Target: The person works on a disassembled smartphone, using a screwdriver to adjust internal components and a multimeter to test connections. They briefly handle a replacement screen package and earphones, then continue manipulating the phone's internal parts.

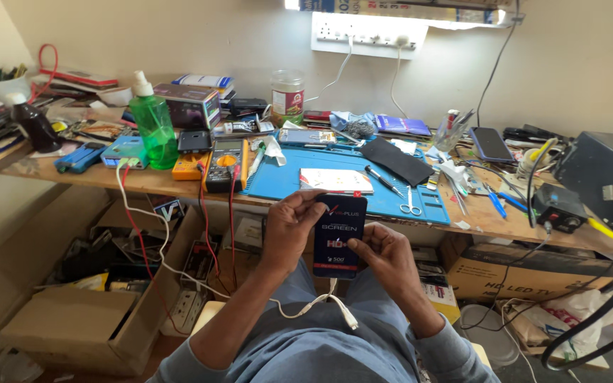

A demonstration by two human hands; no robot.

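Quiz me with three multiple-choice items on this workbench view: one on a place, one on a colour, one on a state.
1. Where do the small scissors lie?
A. on the blue rubber work mat
B. in a floor box
C. on the person's lap

2. What colour is the plastic spray bottle?
A. red
B. green
C. black

3. How is the flat dark-blue packet held?
A. lying alone on the mat
B. in the right hand only
C. between both hands

Answers: 1 A, they rest at the mat's front edge. 2 B, its body is clear green. 3 C, the left hand and right hand grip its sides.
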